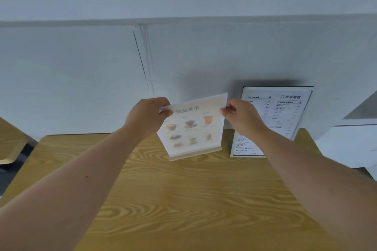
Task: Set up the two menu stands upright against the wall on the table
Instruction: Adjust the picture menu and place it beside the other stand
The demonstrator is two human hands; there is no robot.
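Note:
A clear drinks menu stand (pixel 191 128) with cup pictures and a pale base is upright over the far middle of the wooden table (pixel 183 199), tilted slightly. My left hand (pixel 145 116) pinches its top left corner and my right hand (pixel 240 116) pinches its top right corner. Whether its base rests on the table I cannot tell. A second, black-and-white text menu stand (pixel 285 116) stands upright against the grey wall (pixel 81 77) just to the right, partly hidden by my right wrist.
The table's far edge meets the wall. A wooden chair or bench (pixel 10 149) is at the left, past the table's rounded corner. A white object (pixel 350 144) stands off the table's right side.

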